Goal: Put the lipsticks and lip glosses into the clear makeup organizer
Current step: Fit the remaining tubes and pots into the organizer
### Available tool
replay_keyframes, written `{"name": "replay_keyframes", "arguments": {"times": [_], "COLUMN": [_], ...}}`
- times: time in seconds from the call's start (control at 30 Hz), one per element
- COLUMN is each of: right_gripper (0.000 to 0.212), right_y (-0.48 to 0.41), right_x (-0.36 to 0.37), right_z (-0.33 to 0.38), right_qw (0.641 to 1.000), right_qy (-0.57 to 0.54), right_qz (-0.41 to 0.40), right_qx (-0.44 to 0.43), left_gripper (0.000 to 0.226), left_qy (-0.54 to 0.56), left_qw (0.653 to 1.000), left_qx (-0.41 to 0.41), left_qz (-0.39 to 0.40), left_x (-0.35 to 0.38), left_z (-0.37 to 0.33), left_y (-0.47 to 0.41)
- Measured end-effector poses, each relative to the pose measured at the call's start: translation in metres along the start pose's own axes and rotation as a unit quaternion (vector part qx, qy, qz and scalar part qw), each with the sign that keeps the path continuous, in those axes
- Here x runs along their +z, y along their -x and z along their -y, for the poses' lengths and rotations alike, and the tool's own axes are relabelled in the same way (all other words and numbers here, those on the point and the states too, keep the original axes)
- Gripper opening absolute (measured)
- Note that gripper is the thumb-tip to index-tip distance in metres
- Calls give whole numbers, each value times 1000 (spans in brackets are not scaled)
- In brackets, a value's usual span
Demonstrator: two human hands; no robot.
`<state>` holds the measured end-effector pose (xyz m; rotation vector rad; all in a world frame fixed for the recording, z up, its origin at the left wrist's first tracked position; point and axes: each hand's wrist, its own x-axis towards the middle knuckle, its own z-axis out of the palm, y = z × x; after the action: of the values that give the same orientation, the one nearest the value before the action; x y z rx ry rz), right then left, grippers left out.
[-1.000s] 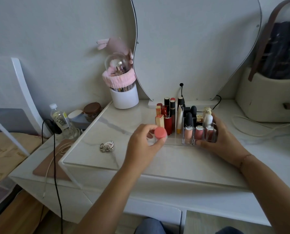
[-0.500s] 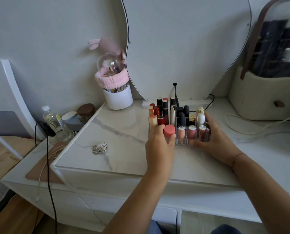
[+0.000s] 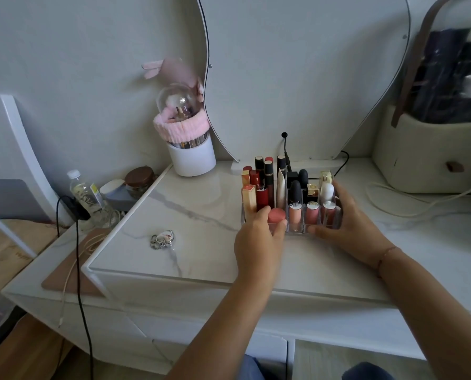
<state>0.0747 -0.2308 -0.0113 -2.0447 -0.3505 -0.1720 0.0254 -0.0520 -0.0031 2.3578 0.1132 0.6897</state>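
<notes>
The clear makeup organizer stands on the marble tabletop, filled with several upright lipsticks and lip glosses. My left hand grips a lip gloss with a coral-pink cap, holding it upright in the organizer's front row, just left of three pink glosses. My right hand wraps the organizer's right side, thumb on its front wall, fingers behind. A gold lipstick and red tubes stand at the left of the organizer.
A white brush holder with a pink band stands back left beside the mirror. A small bunch of rings lies left of my hands. A beige bag, cables and a water bottle flank the table.
My left hand carried the coral-capped gloss from the open tabletop rightward to the organizer and lowered it into the front row. My right hand stayed on the organizer.
</notes>
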Motion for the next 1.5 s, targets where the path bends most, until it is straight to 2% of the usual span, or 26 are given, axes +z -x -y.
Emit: {"name": "replay_keyframes", "arguments": {"times": [0.23,0.37,0.5,0.6,0.67,0.77,0.93,1.3,1.5], "right_gripper": [96,96,97,97,97,96,94,95,94], "right_y": [1,0,0,1,1,1,0,0,0], "right_x": [0,-1,-1,0,0,0,0,0,0], "right_z": [1,1,0,2,2,0,0,0,1], "right_qw": [1000,1000,1000,1000,999,999,999,1000,1000], "right_qy": [9,4,12,20,30,34,32,16,21], "right_qz": [-7,0,2,-4,-11,-7,-9,-2,-6], "right_qx": [-6,-2,0,-4,-9,-7,-10,-4,-4], "left_gripper": [42,29,37,49,46,33,14,32,26], "left_qy": [24,29,-67,-131,-167,-162,9,163,212], "left_qw": [1000,998,989,970,961,968,990,983,977], "left_qx": [12,20,-96,-199,-222,-187,-138,-80,0], "left_qz": [-6,-58,-95,-42,3,33,29,-2,-12], "left_x": [-11,-44,-95,-120,-124,-124,-119,-86,-67], "left_z": [1,29,96,130,138,138,134,87,40], "left_y": [6,4,-16,-26,-28,-29,-23,-16,-28]}}
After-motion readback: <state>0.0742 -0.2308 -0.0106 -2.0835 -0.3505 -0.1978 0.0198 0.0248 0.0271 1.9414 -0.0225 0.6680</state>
